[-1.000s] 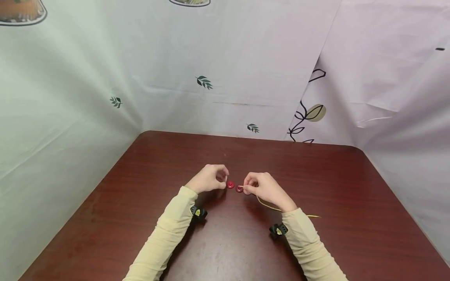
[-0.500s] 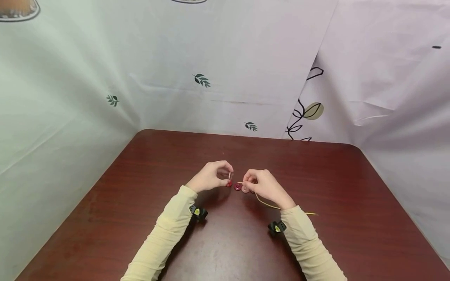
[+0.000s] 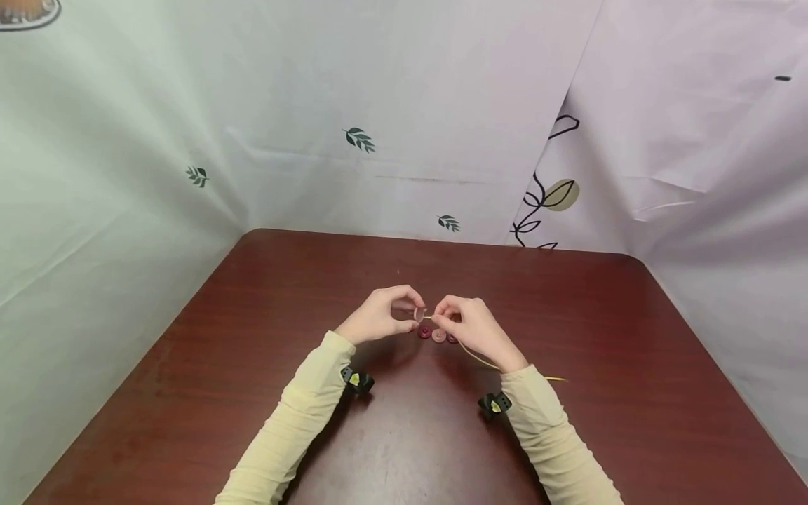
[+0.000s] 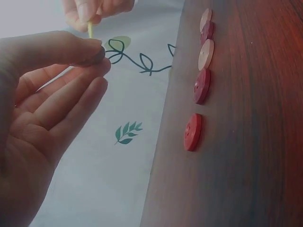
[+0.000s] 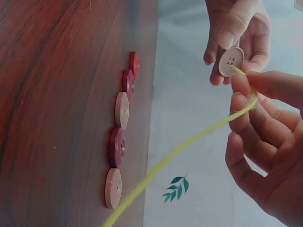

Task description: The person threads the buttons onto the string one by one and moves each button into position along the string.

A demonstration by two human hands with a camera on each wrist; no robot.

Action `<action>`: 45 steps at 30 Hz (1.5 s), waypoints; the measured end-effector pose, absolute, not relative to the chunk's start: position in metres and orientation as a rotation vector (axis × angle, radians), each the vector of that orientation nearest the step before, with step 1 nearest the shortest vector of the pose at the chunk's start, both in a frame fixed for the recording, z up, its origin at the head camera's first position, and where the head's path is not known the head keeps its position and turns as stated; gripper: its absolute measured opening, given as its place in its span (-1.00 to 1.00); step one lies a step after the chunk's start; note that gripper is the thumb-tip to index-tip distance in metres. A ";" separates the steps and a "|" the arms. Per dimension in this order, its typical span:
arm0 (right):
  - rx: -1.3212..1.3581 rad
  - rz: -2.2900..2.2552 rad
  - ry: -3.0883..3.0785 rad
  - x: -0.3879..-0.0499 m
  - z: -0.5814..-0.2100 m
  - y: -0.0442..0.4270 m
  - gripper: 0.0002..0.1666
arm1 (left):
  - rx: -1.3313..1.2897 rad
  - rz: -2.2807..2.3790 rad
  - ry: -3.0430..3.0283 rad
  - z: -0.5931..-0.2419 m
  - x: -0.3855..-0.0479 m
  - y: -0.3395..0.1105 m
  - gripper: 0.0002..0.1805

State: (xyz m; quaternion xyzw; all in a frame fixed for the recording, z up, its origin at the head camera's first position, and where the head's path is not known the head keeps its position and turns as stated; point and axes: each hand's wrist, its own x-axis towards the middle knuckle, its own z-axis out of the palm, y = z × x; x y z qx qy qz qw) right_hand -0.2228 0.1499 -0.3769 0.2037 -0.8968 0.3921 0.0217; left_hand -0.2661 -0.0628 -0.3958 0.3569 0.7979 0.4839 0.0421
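Observation:
Between thumb and fingers, my left hand [image 3: 379,317] holds a pale pink four-hole button [image 5: 226,57] above the table. My right hand [image 3: 473,328] pinches a yellow yarn [image 5: 189,142] close to its end. That yarn tip points at the button's face and meets it near the holes; whether it has entered one I cannot tell. From the right hand the yarn's tail runs down toward the table. In the left wrist view, fingers cover most of the held button, which looks dark there.
Several buttons lie in a row on the brown table [image 3: 391,435] beneath the hands: a red button [image 5: 135,65], dark red buttons [image 5: 128,84] and pink buttons [image 5: 122,111]. A pale printed cloth [image 3: 404,140] hangs behind and beside the table.
The left hand has moved a little right with its button, which now faces the right hand more. The gap between the hands has narrowed, and the yarn tip has come up to the button.

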 end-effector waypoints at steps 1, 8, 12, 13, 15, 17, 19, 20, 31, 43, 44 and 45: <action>0.638 1.226 -2.768 -0.223 -0.377 0.149 -0.94 | 1.094 1.482 2.440 -0.395 -0.266 -0.063 -0.67; 0.686 1.295 -2.720 -0.223 -0.376 0.146 -0.93 | 1.098 1.454 2.450 -0.392 -0.264 -0.062 -0.67; 0.684 1.263 -2.727 -0.223 -0.377 0.147 -0.94 | 1.125 1.443 2.449 -0.392 -0.263 -0.062 -0.67; 0.680 1.262 -2.730 -0.223 -0.378 0.147 -0.94 | 1.133 1.440 2.449 -0.392 -0.263 -0.062 -0.67; 0.679 1.261 -2.734 -0.223 -0.379 0.147 -0.94 | 1.145 1.437 2.450 -0.392 -0.263 -0.061 -0.67; 0.683 1.262 -2.733 -0.223 -0.379 0.147 -0.94 | 1.152 1.427 2.462 -0.392 -0.262 -0.061 -0.67; 0.685 1.261 -2.730 -0.223 -0.380 0.147 -0.94 | 1.153 1.423 2.463 -0.392 -0.262 -0.061 -0.67; 0.686 1.259 -2.729 -0.223 -0.381 0.147 -0.94 | 1.152 1.422 2.463 -0.392 -0.262 -0.061 -0.67; 0.717 1.268 -2.725 -0.222 -0.379 0.146 -0.95 | 1.207 1.431 2.465 -0.392 -0.263 -0.061 -0.67; 0.706 1.293 -2.726 -0.222 -0.380 0.143 -0.92 | 1.229 1.455 2.490 -0.390 -0.261 -0.060 -0.61; 0.705 1.293 -2.726 -0.222 -0.380 0.143 -0.92 | 1.236 1.452 2.491 -0.390 -0.261 -0.060 -0.63; 0.704 1.295 -2.725 -0.222 -0.380 0.143 -0.92 | 1.241 1.443 2.502 -0.389 -0.261 -0.060 -0.65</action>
